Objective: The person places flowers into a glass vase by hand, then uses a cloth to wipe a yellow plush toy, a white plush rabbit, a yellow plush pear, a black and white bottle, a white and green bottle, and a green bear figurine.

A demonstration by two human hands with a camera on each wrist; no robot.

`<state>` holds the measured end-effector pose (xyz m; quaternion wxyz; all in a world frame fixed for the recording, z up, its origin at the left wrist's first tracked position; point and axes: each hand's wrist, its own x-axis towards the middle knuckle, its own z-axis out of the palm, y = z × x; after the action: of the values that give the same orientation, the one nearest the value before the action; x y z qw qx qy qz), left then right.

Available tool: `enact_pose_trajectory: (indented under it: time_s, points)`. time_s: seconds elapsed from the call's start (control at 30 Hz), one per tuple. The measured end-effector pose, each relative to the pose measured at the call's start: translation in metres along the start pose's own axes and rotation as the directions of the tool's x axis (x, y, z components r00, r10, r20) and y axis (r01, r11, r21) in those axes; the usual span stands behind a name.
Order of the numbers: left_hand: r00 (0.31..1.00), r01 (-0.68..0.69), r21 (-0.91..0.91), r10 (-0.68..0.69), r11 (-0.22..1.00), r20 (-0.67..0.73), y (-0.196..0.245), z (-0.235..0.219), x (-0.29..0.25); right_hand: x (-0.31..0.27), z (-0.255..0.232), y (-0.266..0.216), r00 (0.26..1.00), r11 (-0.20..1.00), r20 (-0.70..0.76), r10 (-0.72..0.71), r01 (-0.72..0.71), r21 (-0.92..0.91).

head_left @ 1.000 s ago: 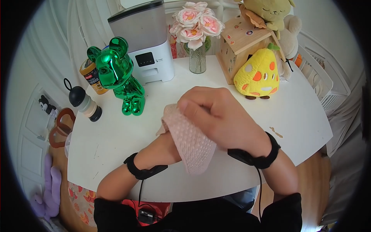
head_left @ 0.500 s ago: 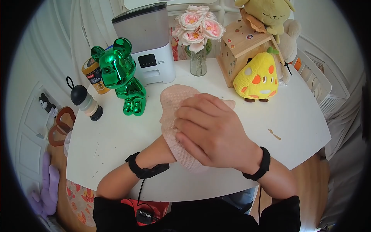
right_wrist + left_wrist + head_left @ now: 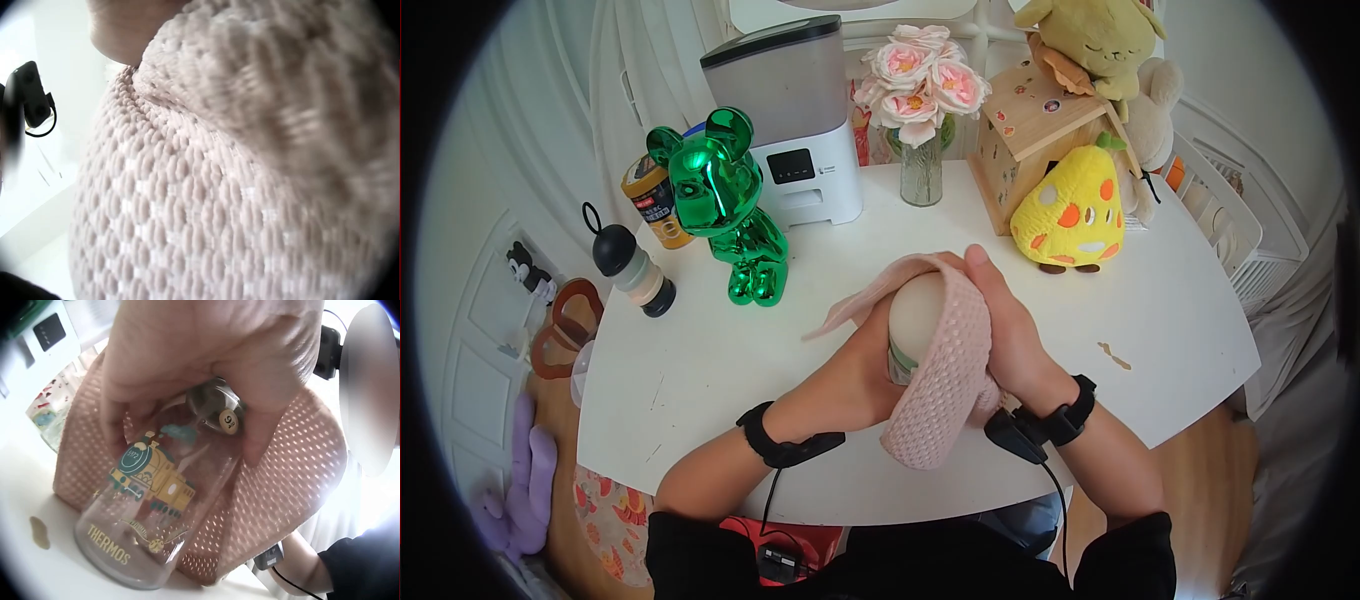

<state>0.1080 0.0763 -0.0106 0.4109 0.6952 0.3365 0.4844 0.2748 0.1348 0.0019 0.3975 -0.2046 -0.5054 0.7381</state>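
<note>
Gripping a clear bottle [image 3: 915, 315] mid-frame, apparently to steady it, the left hand [image 3: 865, 365] curls round it; the right hand [image 3: 1012, 335] presses pink cloth [image 3: 945, 395] against it, finger curl hidden.

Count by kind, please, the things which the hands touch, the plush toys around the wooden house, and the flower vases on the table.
Pink openwork cloth: 1
Clear THERMOS-marked container: 1
Plush toys around the wooden house: 3 (yellow pear, olive animal, beige animal)
Glass flower vase: 1
Total: 6
</note>
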Motion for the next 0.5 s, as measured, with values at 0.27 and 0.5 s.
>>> enact_pose_trajectory:
  time_s: [0.27, 0.5]
  points:
    - [0.997, 0.039, 0.227, -0.052, 0.973, 0.055, 0.003, -0.003, -0.003, -0.017, -0.054, 0.063, 0.996, 0.918, 0.051, 0.067, -0.042, -0.393]
    - [0.996, 0.068, 0.200, -0.077, 0.977, 0.036, 0.003, 0.000, -0.005, -0.036, -0.019, 0.038, 0.989, 0.955, -0.018, 0.147, -0.147, -0.259]
